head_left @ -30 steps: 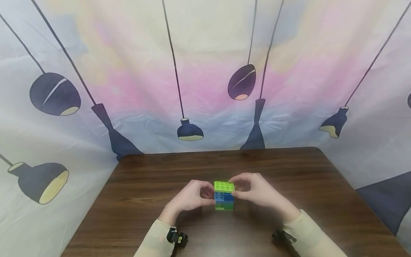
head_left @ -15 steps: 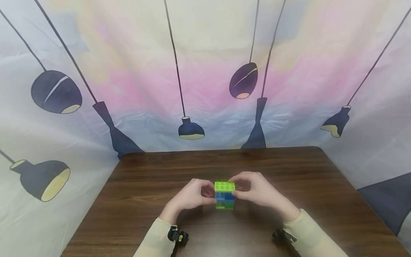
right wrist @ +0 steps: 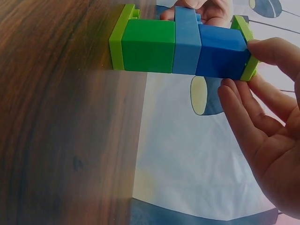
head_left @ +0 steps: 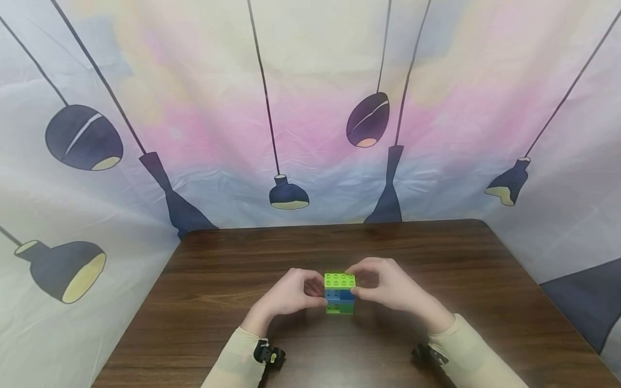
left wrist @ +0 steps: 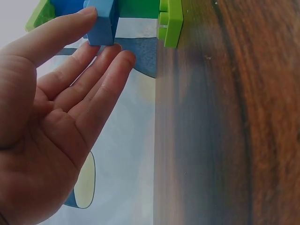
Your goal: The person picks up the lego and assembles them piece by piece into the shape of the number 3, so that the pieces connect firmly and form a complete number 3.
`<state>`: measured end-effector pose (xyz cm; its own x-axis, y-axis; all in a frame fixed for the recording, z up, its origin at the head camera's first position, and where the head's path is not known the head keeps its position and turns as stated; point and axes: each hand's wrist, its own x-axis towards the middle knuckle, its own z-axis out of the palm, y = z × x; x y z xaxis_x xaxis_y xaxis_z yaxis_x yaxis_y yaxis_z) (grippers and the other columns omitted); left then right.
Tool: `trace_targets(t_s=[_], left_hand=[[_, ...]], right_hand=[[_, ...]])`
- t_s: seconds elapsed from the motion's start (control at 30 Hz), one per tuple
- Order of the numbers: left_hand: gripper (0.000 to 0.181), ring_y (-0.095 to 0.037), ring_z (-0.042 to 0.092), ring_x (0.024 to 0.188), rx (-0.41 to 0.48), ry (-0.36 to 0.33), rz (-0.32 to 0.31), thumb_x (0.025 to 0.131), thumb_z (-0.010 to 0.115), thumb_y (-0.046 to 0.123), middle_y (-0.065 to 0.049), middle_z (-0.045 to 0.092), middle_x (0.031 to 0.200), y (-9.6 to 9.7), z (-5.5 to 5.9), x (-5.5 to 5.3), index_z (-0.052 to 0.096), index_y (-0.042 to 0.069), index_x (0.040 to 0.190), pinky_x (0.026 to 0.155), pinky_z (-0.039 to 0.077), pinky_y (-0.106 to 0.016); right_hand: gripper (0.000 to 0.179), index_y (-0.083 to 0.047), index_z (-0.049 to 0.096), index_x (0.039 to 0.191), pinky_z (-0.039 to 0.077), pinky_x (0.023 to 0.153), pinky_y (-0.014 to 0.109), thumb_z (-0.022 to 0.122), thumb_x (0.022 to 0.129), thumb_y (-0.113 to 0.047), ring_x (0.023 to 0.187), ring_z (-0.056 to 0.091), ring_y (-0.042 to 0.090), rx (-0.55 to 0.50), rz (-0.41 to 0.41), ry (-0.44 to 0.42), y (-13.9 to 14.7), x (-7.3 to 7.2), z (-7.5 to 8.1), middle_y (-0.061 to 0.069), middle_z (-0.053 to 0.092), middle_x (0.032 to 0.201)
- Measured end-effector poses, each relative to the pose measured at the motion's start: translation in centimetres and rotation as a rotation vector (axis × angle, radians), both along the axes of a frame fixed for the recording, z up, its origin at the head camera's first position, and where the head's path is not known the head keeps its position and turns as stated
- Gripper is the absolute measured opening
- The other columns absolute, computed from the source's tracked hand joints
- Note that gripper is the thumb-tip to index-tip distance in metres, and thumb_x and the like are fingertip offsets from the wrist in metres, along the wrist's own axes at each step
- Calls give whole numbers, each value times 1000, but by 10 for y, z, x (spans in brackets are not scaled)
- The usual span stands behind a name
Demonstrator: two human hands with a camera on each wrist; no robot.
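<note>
A small tower of toy building bricks stands upright on the table. From the bottom up it has a lime base plate (right wrist: 118, 43), a green brick (right wrist: 148, 46), a light blue plate (right wrist: 186, 42), a dark blue brick (right wrist: 222, 51) and a lime top plate (head_left: 339, 281). My left hand (head_left: 291, 295) pinches the light blue plate's overhanging end, thumb on the near side and fingertips behind. On the other side, my right hand (head_left: 387, 285) holds the lime top plate's right end between thumb and fingers. Whether that plate is fully pressed down, I cannot tell.
The dark wooden table (head_left: 233, 258) extends around the tower. Behind it hangs a pastel cloth (head_left: 320, 145) printed with lamps. Each sleeved wrist wears a small black camera, such as the left wrist camera (head_left: 269, 355).
The lime top plate, slightly tilted a second ago, now lies level and lined up with the tower. Both hands keep their grips and have barely moved.
</note>
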<state>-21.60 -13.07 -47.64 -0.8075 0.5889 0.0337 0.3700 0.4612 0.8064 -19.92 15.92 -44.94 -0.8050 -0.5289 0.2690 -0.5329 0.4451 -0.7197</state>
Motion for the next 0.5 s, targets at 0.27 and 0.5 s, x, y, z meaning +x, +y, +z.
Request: trace_targets(t_s=[0.27,0.5], left_hand=[[28,-11,73,90,0,1,0,88,91,19,2,77,100,0,0,-1,77,15,112,83,61,-27],[29,-10,73,91,-13,4,4,89,90,19,2,77,101,1,0,0,76,15,113,83,60,-27]], right_hand=[[30,-18,78,121,61,89,34,86,93,-26,104,73,16,5,-20,-2,1,0,1,-9,76,114],[27,-18,80,117,60,89,37,86,94,-31,101,72,13,7,-76,6,-3,1,-1,-10,76,111]])
